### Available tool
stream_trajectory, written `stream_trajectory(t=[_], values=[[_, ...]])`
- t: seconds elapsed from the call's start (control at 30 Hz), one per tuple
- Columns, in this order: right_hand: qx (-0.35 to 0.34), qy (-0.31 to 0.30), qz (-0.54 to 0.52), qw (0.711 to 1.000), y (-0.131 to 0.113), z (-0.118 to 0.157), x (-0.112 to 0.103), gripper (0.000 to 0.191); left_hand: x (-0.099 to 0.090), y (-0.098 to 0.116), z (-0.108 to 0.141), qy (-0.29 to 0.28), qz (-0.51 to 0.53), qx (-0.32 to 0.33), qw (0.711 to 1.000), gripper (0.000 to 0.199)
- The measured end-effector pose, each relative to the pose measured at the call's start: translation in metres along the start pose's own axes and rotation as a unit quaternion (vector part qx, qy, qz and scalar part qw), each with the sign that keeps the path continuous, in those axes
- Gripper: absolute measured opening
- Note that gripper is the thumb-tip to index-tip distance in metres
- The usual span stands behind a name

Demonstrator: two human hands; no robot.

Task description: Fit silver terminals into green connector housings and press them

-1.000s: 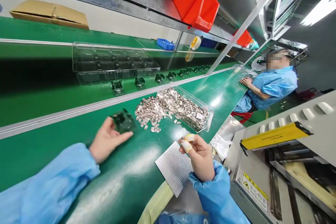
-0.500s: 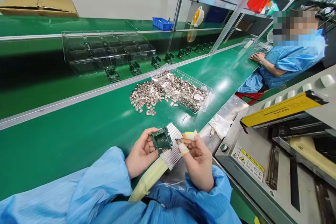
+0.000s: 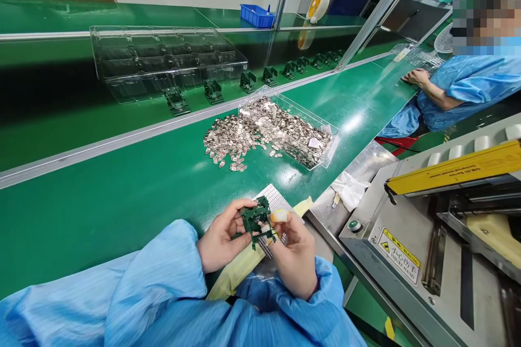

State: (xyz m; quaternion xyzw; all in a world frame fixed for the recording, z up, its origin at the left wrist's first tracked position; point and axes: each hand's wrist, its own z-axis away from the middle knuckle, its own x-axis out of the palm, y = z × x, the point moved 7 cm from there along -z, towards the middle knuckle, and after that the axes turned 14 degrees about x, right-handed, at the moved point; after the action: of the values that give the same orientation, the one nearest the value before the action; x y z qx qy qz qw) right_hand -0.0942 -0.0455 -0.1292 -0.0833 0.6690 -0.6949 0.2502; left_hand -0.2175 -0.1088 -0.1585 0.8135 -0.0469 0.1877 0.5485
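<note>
My left hand [image 3: 223, 236] is closed around one side of a green circuit board assembly [image 3: 247, 221], an open frame held tilted over the bench edge. My right hand [image 3: 296, 255], with white-and-yellow covers on thumb and index finger, is closed at the frame's right side. Those fingertips reach into the frame, and whatever sits between them is hidden. Beneath both hands lies a pale gridded sheet [image 3: 273, 195], partly covered by the frame. Pale yellow tape [image 3: 234, 274] runs out from the sheet toward my lap.
Small metal pieces [image 3: 228, 138] lie heaped beside a clear tray [image 3: 331, 146] full of them. Behind, several green board assemblies [image 3: 214, 91] line the bench by a clear blister tray [image 3: 163, 57]. A grey machine [image 3: 366, 249] stands right; a co-worker [image 3: 459, 87] sits beyond.
My right hand has moved left from beside the circuit board assembly to it, fingertips now at its opening. The assembly has been turned slightly. The camera view has shifted.
</note>
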Motion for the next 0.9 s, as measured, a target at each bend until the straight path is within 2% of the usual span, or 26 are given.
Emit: stream_trajectory(t=[0.17,0.3,0.53,0.67,0.9], values=[[0.053,-0.008,-0.010,0.999,0.009,-0.001,0.007,0.024,0.001,0.001,0.001,-0.016,0.003,-0.004,1.000,0.042],[0.048,0.006,0.004,0.999,0.006,0.000,0.007,0.026,0.002,0.002,0.000,-0.024,-0.017,-0.003,1.000,0.038],[0.038,0.028,0.006,0.999,0.008,0.004,0.009,0.033,0.000,0.003,-0.001,-0.033,-0.124,0.008,0.992,0.030],[0.037,0.039,-0.016,0.998,0.012,0.006,0.011,0.031,-0.001,0.002,-0.001,-0.022,-0.148,-0.021,0.989,0.029],[0.036,0.080,-0.023,0.996,0.022,0.011,0.010,0.032,-0.005,-0.002,0.000,0.028,-0.125,-0.063,0.990,0.030]])
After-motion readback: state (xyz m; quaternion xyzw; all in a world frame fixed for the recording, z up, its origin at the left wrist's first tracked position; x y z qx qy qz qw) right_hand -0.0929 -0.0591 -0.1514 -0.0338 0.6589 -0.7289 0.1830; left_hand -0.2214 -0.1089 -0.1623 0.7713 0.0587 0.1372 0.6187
